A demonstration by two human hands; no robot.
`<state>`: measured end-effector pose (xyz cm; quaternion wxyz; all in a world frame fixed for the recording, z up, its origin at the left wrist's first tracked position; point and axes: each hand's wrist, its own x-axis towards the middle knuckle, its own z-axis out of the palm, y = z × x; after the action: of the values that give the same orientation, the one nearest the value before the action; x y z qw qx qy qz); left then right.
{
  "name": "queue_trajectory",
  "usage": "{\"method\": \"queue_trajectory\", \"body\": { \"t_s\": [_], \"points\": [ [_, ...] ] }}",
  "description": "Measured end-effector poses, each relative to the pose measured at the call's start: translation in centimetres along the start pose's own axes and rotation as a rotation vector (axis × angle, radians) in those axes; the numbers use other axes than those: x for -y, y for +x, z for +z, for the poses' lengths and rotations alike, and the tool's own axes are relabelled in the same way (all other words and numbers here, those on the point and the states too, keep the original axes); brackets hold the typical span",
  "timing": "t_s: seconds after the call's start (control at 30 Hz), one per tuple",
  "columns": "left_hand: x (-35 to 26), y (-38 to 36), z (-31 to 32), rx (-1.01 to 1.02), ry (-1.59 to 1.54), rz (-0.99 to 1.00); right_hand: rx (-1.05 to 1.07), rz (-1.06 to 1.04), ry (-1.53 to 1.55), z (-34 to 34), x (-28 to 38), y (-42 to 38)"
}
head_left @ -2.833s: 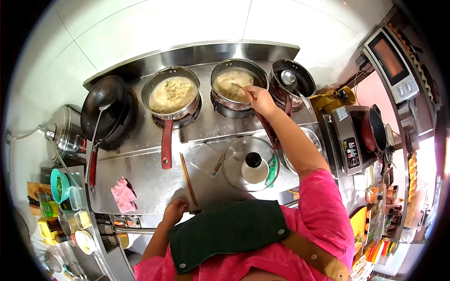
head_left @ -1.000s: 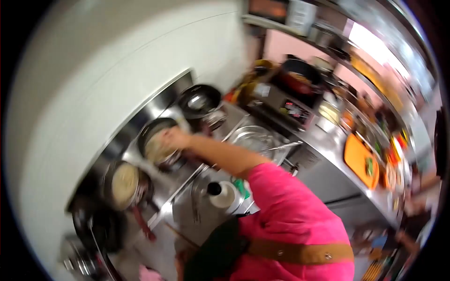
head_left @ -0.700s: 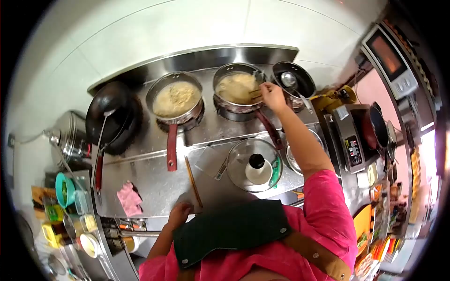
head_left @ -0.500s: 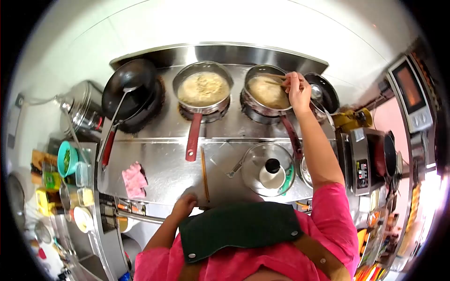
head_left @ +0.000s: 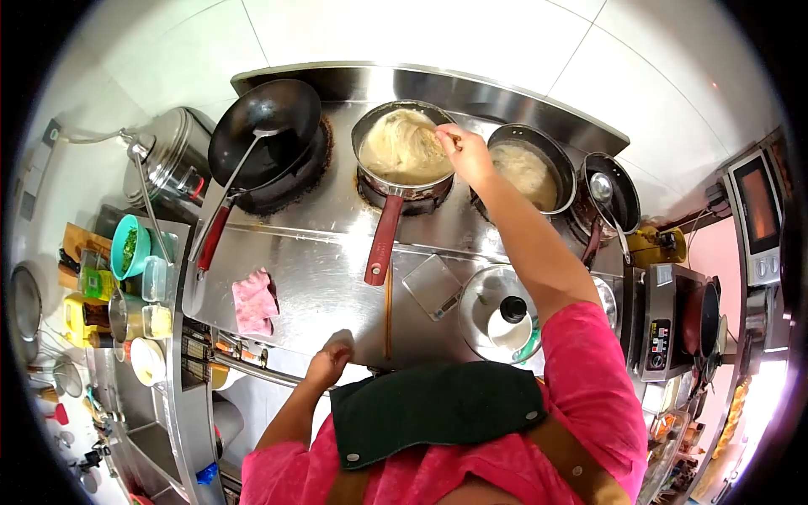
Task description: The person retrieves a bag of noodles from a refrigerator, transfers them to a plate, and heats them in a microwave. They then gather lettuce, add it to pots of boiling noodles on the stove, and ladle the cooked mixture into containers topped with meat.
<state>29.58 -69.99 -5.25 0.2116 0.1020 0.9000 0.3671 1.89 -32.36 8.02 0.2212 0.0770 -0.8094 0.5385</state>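
Note:
My right hand (head_left: 463, 153) is closed on chopsticks at the right rim of the middle-left pan, which has a red handle (head_left: 385, 240). Pale noodles (head_left: 404, 147) lie swirled in cloudy liquid in that pan; the chopstick tips are hard to make out among them. Right of it, partly behind my forearm, another pan holds foamy liquid (head_left: 523, 172). My left hand (head_left: 329, 362) rests near the counter's front edge, fingers curled together, with nothing visible in it. A long thin wooden stick (head_left: 388, 316) lies on the counter to its right.
A black wok (head_left: 265, 126) with a ladle stands at the left. A dark pan with a ladle (head_left: 602, 189) is at the right. On the counter (head_left: 337, 290) are a pink cloth (head_left: 254, 301), a small square scale (head_left: 432, 286) and a glass lid (head_left: 480, 295). A teal bowl (head_left: 130, 247) stands left.
My right hand has moved left with the chopsticks, from the right pan to the middle-left one. The noodles there are now swirled. The view has shifted; my left hand stays near the counter's edge.

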Motion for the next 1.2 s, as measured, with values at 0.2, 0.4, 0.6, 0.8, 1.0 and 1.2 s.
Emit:
{"method": "queue_trajectory", "body": {
  "t_s": [0.2, 0.4, 0.6, 0.8, 1.0, 1.2],
  "points": [
    [-1.2, 0.3, 0.4, 0.094, -0.089, -0.022, -0.013, 0.037, -0.468, -1.8, 4.1, 1.0],
    [-2.4, 1.3, -0.6, 0.043, 0.058, 0.083, 0.317, 0.422, 0.074, 1.4, 6.1, -1.0],
    [0.4, -0.7, -1.2, -0.010, -0.101, 0.062, -0.175, 0.384, 0.215, -2.4, 7.9, -3.7],
    [1.6, -4.2, -0.5, 0.056, 0.028, 0.020, -0.021, 0.358, -0.275, -4.6, 8.5, -8.6],
    [0.8, -13.1, 1.5, -0.241, -0.095, -0.206, 0.064, 0.019, 0.092, -4.9, -1.6, -9.2],
    [6.3, -31.5, 10.5, -0.232, -0.092, -0.437, -0.168, -0.050, 0.319, -0.7, 9.3, -15.5]
  ]
}}
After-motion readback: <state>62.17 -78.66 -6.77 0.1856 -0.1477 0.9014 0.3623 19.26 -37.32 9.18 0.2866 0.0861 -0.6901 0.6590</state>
